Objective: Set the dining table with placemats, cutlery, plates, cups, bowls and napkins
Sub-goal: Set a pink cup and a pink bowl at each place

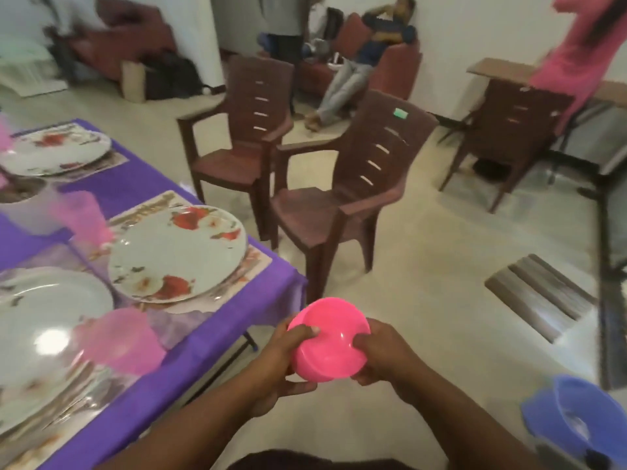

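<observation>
A pale tiled floor (424, 266) with brown plastic chairs (342, 198) lies beside a table under a purple cloth (190, 337), set with flowered plates (176, 256) on placemats and pink cups (125, 340). Off the table's corner, the left hand (281, 361) and right hand (383, 354) both grip a pink bowl (329, 340), fingers curled round its sides, holding it tilted above the floor.
</observation>
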